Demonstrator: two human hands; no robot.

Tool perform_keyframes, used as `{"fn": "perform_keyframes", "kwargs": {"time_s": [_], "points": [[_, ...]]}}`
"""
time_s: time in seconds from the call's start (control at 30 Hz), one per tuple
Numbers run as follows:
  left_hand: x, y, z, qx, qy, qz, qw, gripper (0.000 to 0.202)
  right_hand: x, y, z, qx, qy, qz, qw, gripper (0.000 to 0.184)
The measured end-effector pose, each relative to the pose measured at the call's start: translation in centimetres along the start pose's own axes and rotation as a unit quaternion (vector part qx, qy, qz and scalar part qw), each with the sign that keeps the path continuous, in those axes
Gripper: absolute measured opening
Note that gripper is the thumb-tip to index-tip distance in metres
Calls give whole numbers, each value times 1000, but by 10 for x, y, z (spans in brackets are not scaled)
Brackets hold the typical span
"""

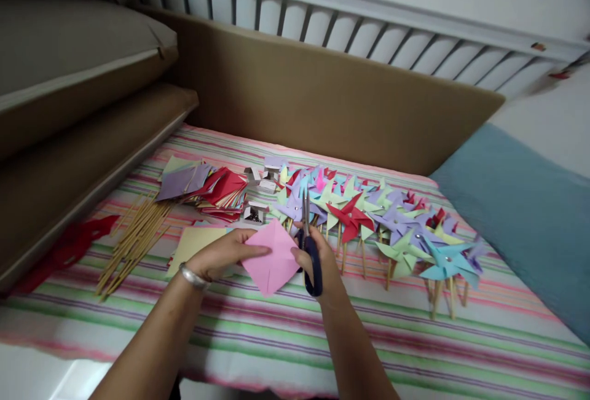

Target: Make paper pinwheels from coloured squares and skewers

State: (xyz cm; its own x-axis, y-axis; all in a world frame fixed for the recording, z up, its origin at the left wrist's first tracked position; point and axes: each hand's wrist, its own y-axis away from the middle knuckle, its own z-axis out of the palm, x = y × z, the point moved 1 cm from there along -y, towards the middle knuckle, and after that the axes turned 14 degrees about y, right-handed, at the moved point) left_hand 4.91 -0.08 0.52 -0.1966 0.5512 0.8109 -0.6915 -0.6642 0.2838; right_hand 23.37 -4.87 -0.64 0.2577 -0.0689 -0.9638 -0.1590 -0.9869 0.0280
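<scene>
My left hand (pixel 221 255) pinches a pink paper square (pixel 271 258), creased across its diagonals, and holds it just above the striped cloth. A silver bangle sits on that wrist. My right hand (pixel 318 258) grips blue-handled scissors (pixel 310 246), their blades pointing away from me beside the pink paper's right corner. Both hands sit close together at the middle of the bed.
A striped cloth (pixel 415 338) covers the bed. Several finished paper pinwheels (pixel 369 222) on sticks lie behind and right of my hands. A stack of coloured paper squares (pixel 207 188), wooden sticks (pixel 133 240), small white boxes (pixel 258 209), a yellow sheet (pixel 196 243) and red paper (pixel 69 246) lie left.
</scene>
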Motion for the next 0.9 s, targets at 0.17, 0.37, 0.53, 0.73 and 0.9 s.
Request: {"fn": "perform_keyframes", "kwargs": {"time_s": [0.17, 0.37, 0.53, 0.73, 0.9], "points": [[-6, -7, 2, 63, 192, 57, 978, 24, 4, -2, 3, 140, -97, -17, 985, 47], [-29, -20, 24, 117, 212, 129, 962, 35, 9, -3, 21, 194, -94, -40, 976, 48], [-21, -21, 5, 208, 187, 164, 946, 40, 9, -2, 27, 130, -66, -28, 989, 49], [5, -4, -39, 272, 119, 175, 939, 41, 0, 8, 20, -110, -18, 11, 994, 49], [15, 9, -46, 258, 118, 156, 946, 36, 0, 16, 21, -259, 50, 36, 964, 46]]}}
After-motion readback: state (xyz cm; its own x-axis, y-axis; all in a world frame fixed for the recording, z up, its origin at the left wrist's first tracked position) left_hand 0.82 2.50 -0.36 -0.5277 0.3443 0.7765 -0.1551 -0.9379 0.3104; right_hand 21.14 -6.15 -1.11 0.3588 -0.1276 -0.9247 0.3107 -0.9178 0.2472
